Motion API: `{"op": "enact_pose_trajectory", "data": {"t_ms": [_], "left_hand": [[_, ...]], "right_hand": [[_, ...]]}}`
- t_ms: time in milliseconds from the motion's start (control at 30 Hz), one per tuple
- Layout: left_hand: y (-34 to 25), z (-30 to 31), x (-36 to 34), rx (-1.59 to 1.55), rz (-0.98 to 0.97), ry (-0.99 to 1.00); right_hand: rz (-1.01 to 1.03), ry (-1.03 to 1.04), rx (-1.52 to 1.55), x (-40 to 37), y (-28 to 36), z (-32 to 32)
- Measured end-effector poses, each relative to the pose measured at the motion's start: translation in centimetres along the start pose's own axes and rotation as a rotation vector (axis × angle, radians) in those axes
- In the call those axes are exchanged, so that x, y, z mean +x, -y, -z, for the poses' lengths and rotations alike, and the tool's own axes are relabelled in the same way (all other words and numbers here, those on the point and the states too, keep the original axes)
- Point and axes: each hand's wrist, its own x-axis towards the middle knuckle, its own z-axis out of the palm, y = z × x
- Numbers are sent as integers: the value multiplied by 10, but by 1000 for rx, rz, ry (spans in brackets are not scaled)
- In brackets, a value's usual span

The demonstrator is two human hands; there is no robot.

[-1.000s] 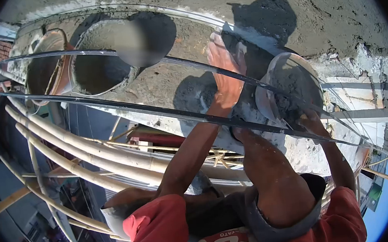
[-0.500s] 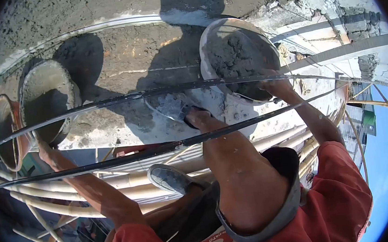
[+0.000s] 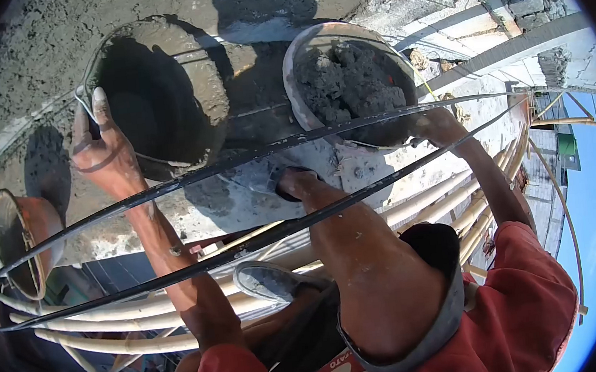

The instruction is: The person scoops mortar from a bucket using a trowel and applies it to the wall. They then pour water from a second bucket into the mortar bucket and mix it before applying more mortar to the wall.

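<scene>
My left hand (image 3: 97, 144) grips the rim of a dark, mortar-coated bucket (image 3: 179, 68) that sits on the concrete ledge (image 3: 242, 198). My right hand (image 3: 430, 124) holds the near edge of a grey bucket (image 3: 313, 48) heaped with lumpy wet mortar (image 3: 348, 77); the fingers are partly hidden under the rim. My bare knee and leg (image 3: 370, 265) rise between my arms, with the foot planted on the ledge near a shoe (image 3: 267, 278). Two black cables (image 3: 260, 236) cross in front of both arms.
A rusty orange bucket (image 3: 20, 241) stands at the far left of the ledge. Bamboo scaffold poles (image 3: 110, 322) run beneath me, with open drop and buildings below. Rough wet plaster (image 3: 12, 48) covers the surface beyond the buckets. Blue sky shows at the right.
My left hand has come up from the lower left bucket and taken the rim of the dark bucket. The view has shifted; the mortar-filled bucket stays in my right hand.
</scene>
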Motion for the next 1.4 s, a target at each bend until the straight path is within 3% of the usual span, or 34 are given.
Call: {"op": "enact_pose_trajectory", "data": {"t_ms": [33, 100, 233, 300, 367, 433, 533, 567, 600, 633, 700, 767, 867, 933, 1067, 1100, 1167, 1233, 1300, 1367, 1400], "left_hand": [[0, -15, -10, -54, -33, 27], [-1, -43, -32, -179, 15, 60], [6, -66, -58, -342, 117, 244], [12, -76, -61, -491, 141, 138], [7, -69, -59, -455, 165, 206], [0, -68, -56, -428, 192, 269], [-4, -61, -55, -382, 248, 348], [11, -71, -58, -369, 81, 232], [18, -71, -57, -465, 118, 219], [18, -74, -57, -577, 145, 211], [-5, -66, -58, -537, 186, 269], [-12, -64, -56, -467, 216, 337], [-7, -67, -58, -481, 169, 333], [-5, -71, -60, -441, 146, 293], [-4, -71, -62, -377, 189, 302], [-5, -75, -56, -397, 163, 307], [-1, -82, -58, -401, 176, 283], [-5, -85, -65, -378, 109, 231], [-3, -88, -69, -353, 129, 278], [-6, -89, -68, -348, 153, 274], [-10, -87, -68, -366, 178, 283]], "right_hand": [[12, -2, -6, -5, 6, 0], [-189, -77, -187, -19, 26, 5], [-217, -202, -205, -37, 87, -8], [-83, -293, -220, -36, 108, -23], [435, -462, -596, -3, 89, -54], [439, -456, -845, 21, 122, -85], [378, -536, -893, 26, 127, -94], [462, -614, -887, 26, 103, -79], [431, -614, -986, 11, 91, -63], [166, -570, -797, -5, 103, -50], [177, -608, -906, -12, 44, -20], [-195, -436, -1026, -2, 36, -1], [-61, -351, -983, 37, 13, 1], [353, -270, -904, 72, -11, -4], [202, -176, -786, 62, 15, -5], [33, -4, -681, 59, 23, -1], [202, -16, -620, 50, -22, -12], [198, -14, -668, 57, -33, -31], [194, -33, -711, 62, -16, -45], [5, 91, -622, 73, 30, -42], [145, 85, -570, 73, 16, -38]]}}
